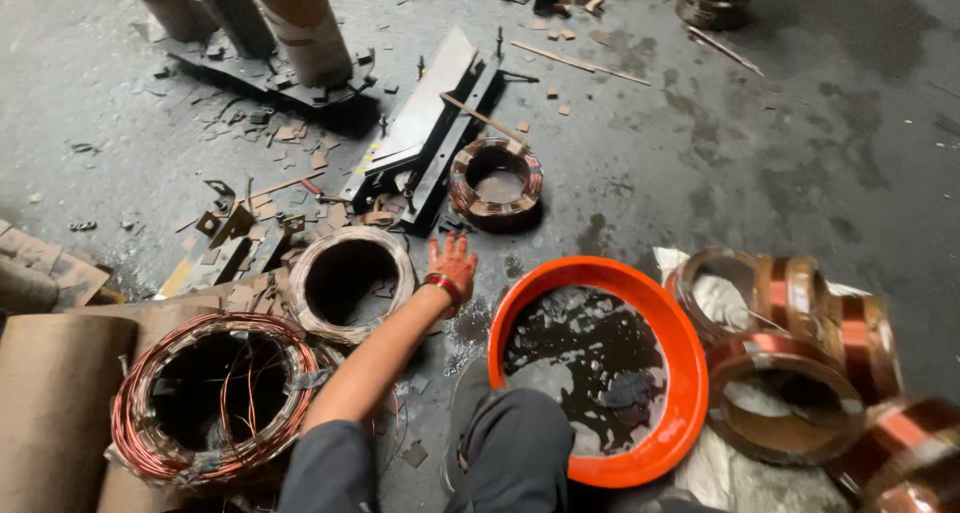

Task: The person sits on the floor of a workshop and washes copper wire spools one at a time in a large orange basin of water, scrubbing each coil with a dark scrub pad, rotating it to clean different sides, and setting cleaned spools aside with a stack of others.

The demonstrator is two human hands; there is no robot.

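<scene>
On the dark workshop floor, a gloved left hand (452,265) is stretched forward with its fingers spread, holding nothing, its tips just short of a small copper coil (496,182) lying at one o'clock from it. At nine o'clock from the hand a paper-wrapped coil ring (306,309) is seen, nearly touching the wrist. An orange basin (690,373) of dark liquid is set at four o'clock. No right hand is shown.

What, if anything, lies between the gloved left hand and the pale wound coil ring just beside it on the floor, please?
Nothing visible does. The left hand hovers just right of the pale coil ring, with only bare dark floor and small scraps between them. The right hand is not in view.
</scene>
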